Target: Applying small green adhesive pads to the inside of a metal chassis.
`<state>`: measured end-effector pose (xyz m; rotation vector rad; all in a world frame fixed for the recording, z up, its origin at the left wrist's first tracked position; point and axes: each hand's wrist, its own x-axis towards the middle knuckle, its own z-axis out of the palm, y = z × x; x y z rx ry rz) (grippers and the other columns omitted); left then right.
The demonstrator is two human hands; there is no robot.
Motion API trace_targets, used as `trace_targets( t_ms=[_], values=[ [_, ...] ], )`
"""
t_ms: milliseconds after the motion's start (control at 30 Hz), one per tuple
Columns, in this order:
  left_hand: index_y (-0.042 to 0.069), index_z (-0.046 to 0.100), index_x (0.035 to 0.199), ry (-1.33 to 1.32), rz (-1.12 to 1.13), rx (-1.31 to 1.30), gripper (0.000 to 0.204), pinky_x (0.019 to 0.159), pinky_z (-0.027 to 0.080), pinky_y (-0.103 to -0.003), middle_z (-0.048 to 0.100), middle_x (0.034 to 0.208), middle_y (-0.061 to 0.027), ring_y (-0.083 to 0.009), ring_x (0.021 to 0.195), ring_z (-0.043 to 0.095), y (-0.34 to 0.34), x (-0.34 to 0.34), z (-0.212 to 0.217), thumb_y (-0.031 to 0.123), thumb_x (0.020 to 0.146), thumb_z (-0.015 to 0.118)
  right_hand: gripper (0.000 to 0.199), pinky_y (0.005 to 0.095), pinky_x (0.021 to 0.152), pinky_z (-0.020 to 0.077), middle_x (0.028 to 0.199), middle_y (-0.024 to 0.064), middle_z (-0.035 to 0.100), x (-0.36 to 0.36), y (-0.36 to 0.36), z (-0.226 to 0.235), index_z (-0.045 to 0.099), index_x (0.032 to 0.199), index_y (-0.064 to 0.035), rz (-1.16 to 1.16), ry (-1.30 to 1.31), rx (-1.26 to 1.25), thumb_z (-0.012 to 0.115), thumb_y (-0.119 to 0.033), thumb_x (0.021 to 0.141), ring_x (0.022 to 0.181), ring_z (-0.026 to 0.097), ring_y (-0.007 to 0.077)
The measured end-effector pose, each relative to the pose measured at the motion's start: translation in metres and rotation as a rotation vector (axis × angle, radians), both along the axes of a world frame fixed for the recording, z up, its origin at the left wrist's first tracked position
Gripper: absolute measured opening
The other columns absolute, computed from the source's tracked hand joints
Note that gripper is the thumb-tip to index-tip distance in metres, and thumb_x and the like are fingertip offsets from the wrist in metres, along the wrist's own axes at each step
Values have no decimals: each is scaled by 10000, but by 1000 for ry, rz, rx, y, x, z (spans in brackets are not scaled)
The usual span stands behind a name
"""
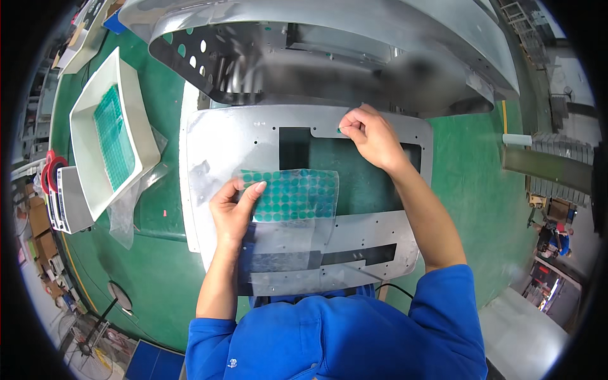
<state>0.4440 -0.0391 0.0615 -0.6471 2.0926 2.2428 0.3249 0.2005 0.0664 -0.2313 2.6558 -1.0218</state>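
Note:
My left hand (232,208) is closed, thumb on top, on the left edge of a clear sheet of round green stickers (291,193). The sheet's lower part is see-through and bare of stickers. Beneath it lies a flat grey metal panel (228,136) with small holes and large rectangular cutouts. My right hand (370,136) is at the panel's far edge, above the big cutout, with thumb and forefinger pinched together. A bit of green shows at those fingertips, apparently one round sticker; the fingers hide most of it.
Beyond the panel stands a large curved metal housing (354,69) with round holes at its left. On the left, a white bin (144,136) holds green sticker sheets (114,136), with crumpled clear plastic (123,221) beside it. Red-handled scissors (49,170) stand in a holder (75,199).

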Motion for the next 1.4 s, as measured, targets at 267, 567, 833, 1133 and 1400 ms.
trace_targets(
  t_ms=[267,567,833,1133,1400],
  values=[
    [14,617,756,-9,10,-4,97,455,319,-155,564,654,25,-15,521,429,0,0,0,67,720,690,40,350,715,422,778,36,542,0,-1,-5,582,748,-88,13,44,22,579,-127,742,826,522,232],
    [8,619,764,-15,20,-12,104,513,351,-159,574,681,17,-27,581,460,2,1,-1,72,722,689,84,325,632,417,696,26,519,0,2,-6,586,768,-106,-16,56,-16,631,-137,705,702,521,200],
    [-3,580,724,107,48,-14,84,539,361,-172,545,697,12,-43,610,463,-17,30,31,21,734,660,164,294,552,405,653,32,545,-20,-6,3,582,745,-87,-52,-17,-12,693,-121,629,602,510,155],
    [-19,545,758,265,161,-217,112,532,363,-174,530,697,-14,-54,617,474,-41,91,57,-41,718,647,146,245,663,423,782,39,605,90,-89,80,611,826,-3,490,-229,-523,660,-54,699,730,543,117],
    [-2,569,674,306,73,-261,122,456,313,-176,527,603,1,-34,520,428,-75,117,49,-27,676,689,93,207,620,424,763,24,617,130,-119,69,617,844,-23,318,-383,-630,616,-57,757,704,544,66]
  ],
)
